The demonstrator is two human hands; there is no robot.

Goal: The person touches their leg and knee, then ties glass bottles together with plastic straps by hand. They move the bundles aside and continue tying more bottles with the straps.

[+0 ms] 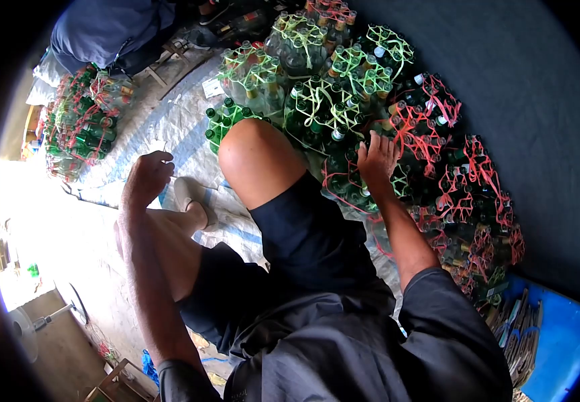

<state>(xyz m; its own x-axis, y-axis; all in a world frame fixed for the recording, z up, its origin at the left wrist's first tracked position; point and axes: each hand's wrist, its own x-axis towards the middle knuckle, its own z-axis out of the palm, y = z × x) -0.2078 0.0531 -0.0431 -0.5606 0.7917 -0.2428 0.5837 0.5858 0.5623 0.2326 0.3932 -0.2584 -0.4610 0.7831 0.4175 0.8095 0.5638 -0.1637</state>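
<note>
Open, with its fingers extended, the grip of the right hand (pixel 378 157) was at the near edge of the crowded tied bottles, right of the raised knee (pixel 253 147). Just below and left of those fingers was a dark green bottle bundle (pixel 345 167), partly hidden by the hand; whether the fingertips touched the glass could not be told. Close by on the right stood a red-tied bundle (pixel 419 130), its cord crossing over the bottle necks, and ahead to the left stood a dark bundle with pale green cord (pixel 323 110).

The left hand (pixel 149 175) hung over the pale floor sheet (pixel 186 124), well apart from those bundles, its fingers partly bent; whether they closed on anything could not be seen. Nearest ahead of it was the left-hand stack of bottles (pixel 79 130), green and clear, laced in red cord and set apart from the larger group. Between the hands, just past the knee, was a cluster of green bottles (pixel 221 120), nearer the knee than either hand.

Another person (pixel 112 33) in blue clothing was beyond the left-hand stack. Low on the right, a blue panel (pixel 561 342) stood beside the bottles.
</note>
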